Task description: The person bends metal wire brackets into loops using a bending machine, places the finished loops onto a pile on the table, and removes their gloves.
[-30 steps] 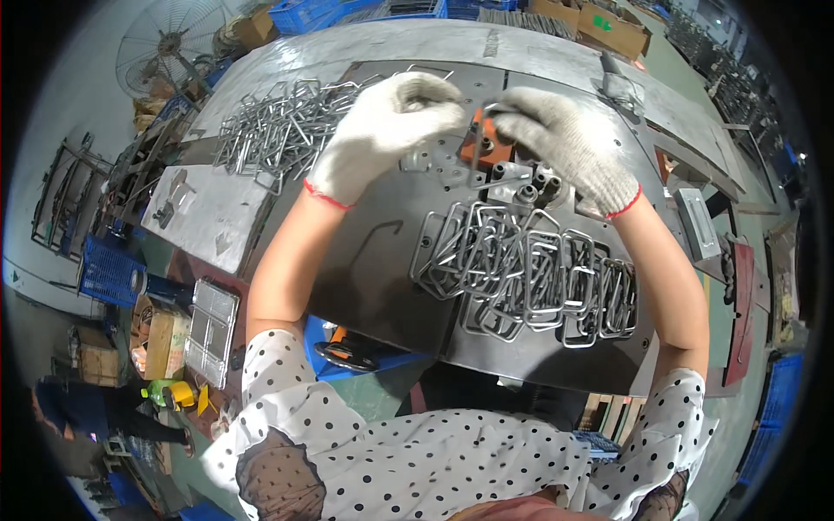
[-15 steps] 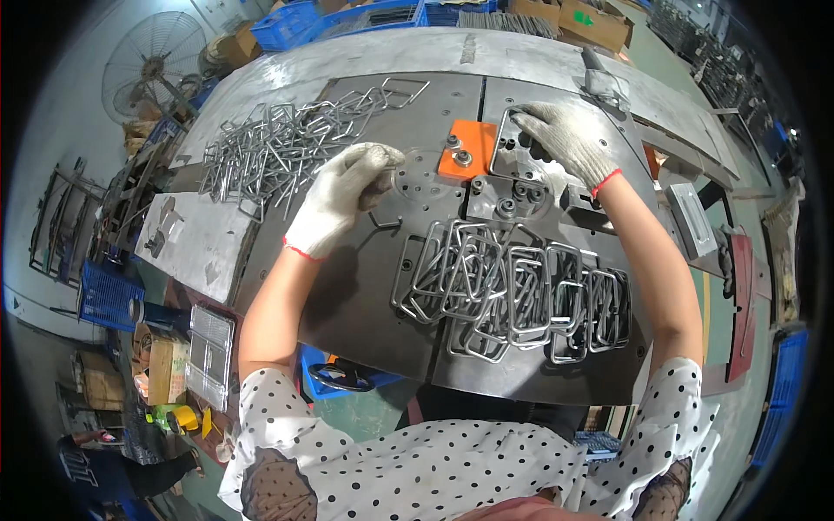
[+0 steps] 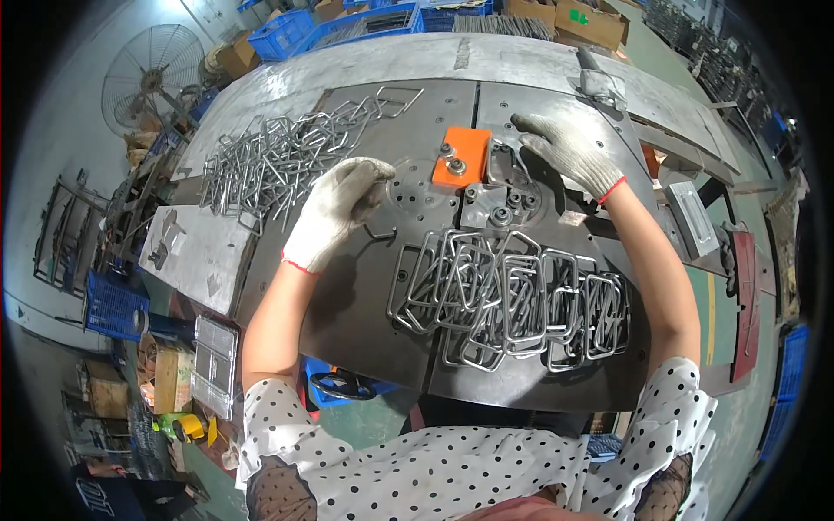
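Observation:
My left hand [image 3: 339, 201], in a white knit glove with a red cuff, hovers left of a round drilled plate [image 3: 417, 189]. Its fingers are curled together; whatever they may hold is hidden. A short bent metal rod [image 3: 380, 234] shows just below it. My right hand [image 3: 569, 152], gloved alike, is right of the metal bending fixture [image 3: 502, 208], thumb and fingers apart with nothing visible between them. An orange block [image 3: 462, 156] with bolts adjoins the fixture. Many rectangular wire frames [image 3: 521, 300] lie heaped on the near side of the steel table [image 3: 347, 304].
Bent wire pieces [image 3: 282, 156] form a tangled pile at the far left. A dark-handled tool [image 3: 599, 80] lies at the back right. Blue crates [image 3: 282, 35] stand beyond the far edge, and a large fan [image 3: 152, 78] is at left.
The rectangular wire frame that my right hand held at the fixture is out of its fingers, which have spread. My left hand has shifted slightly left and nearer to me.

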### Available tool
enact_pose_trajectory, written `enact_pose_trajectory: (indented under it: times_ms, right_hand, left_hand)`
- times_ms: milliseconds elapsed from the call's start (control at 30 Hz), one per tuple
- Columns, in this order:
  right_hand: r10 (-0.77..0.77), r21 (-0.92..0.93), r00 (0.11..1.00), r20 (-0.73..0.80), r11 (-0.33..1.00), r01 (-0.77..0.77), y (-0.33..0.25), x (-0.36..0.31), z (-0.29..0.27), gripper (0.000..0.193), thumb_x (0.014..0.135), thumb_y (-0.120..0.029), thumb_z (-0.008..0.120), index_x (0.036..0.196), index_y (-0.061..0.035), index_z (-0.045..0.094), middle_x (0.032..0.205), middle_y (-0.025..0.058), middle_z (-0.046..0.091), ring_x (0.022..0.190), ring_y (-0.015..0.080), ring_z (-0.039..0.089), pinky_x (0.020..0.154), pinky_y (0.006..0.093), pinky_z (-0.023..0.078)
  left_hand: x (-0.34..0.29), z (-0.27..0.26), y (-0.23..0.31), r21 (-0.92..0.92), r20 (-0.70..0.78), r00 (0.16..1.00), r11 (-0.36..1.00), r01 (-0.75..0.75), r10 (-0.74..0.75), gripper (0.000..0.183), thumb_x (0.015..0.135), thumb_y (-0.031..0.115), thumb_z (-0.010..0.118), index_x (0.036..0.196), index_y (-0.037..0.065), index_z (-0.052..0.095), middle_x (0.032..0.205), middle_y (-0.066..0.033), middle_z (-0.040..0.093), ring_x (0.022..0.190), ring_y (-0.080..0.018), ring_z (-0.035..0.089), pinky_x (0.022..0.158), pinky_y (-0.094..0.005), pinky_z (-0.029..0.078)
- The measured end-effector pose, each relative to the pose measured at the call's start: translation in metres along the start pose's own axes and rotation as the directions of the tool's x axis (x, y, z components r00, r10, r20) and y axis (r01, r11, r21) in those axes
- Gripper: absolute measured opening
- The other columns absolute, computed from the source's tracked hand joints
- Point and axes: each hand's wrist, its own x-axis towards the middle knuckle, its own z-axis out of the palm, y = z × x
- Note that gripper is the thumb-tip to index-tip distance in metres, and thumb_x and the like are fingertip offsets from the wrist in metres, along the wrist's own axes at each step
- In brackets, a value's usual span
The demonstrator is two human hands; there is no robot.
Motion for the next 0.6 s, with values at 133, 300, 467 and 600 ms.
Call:
enact_pose_trajectory:
  times_ms: [133,300,467,600]
  right_hand:
    - [-0.021,-0.004,1.0,0.018,1.0,0.021,0.011,-0.01,0.002,0.042,0.104,-0.027,0.056,0.141,-0.0075,0.061,0.132,0.0178,0.068,0.119,0.0342,0.065,0.102,0.041,0.049]
    - [-0.033,-0.046,0.999,0.025,0.998,0.034,0.002,-0.012,0.008,0.039,0.101,-0.017,0.057,0.138,-0.0101,0.064,0.128,0.0161,0.07,0.115,0.0352,0.067,0.1,0.0411,0.051]
    - [-0.101,-0.13,0.991,0.089,0.985,0.112,0.015,-0.012,0.016,0.033,0.096,-0.014,0.06,0.128,-0.0092,0.068,0.119,0.0167,0.068,0.117,0.0381,0.061,0.101,0.0458,0.049]
    - [-0.134,-0.03,0.991,0.024,0.99,0.134,0.023,-0.013,0.021,0.033,0.093,-0.01,0.062,0.124,-0.0112,0.071,0.117,0.0157,0.067,0.116,0.0373,0.061,0.101,0.0461,0.049]
  left_hand:
    - [-0.001,0.001,0.001,0.045,0.009,0.999,0.998,-0.046,0.045,0.04,0.106,0.039,0.057,0.114,0.001,0.066,0.075,0.0024,0.048,0.058,-0.0048,0.036,0.052,-0.022,0.026]
    - [-0.001,0.0,0.0,0.056,-0.003,0.999,0.997,-0.048,0.048,0.037,0.107,0.035,0.054,0.111,0.001,0.067,0.074,0.0026,0.048,0.057,-0.0042,0.037,0.052,-0.022,0.027]
    - [0.007,0.001,-0.003,0.006,-0.054,0.998,0.999,-0.034,0.035,0.039,0.106,0.038,0.06,0.111,0.0,0.065,0.07,0.0028,0.044,0.055,-0.005,0.034,0.049,-0.023,0.025]
    - [0.032,0.014,0.01,-0.22,0.034,0.995,0.972,-0.08,0.089,0.036,0.107,0.036,0.059,0.114,0.0,0.064,0.069,0.0026,0.047,0.053,-0.0063,0.036,0.048,-0.0243,0.026]
